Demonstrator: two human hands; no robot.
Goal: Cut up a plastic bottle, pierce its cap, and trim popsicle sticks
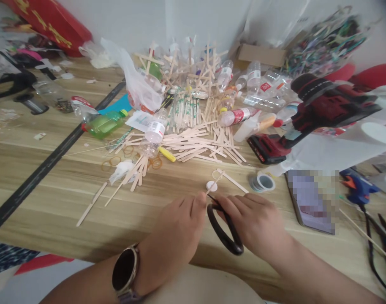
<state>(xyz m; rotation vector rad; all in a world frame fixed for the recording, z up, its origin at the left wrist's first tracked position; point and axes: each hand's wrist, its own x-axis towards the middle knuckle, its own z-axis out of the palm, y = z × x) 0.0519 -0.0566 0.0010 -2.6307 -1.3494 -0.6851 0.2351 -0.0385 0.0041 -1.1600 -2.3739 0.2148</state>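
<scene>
My left hand (180, 230), with a watch on the wrist, is closed in a pinch on a thin wooden stick (214, 184) that points away from me. In my right hand (256, 221) are black-handled scissors (226, 232); one large handle loop hangs out below the fingers. Their dark tip lies close beside the stick, and most of the blades are hidden. Just beyond my fingertips is a white bottle cap (211, 185) on the wooden table (167, 181). A flat craft stick (233, 181) lies to its right.
A pile of craft sticks (196, 145) spreads beyond my hands, with plastic bottles (155, 131) around it. At right are a wire spool (262, 182), a phone (311, 202), a red-and-black power drill (322, 109) and a blue glue gun (359, 185). Another craft stick (91, 204) lies at left.
</scene>
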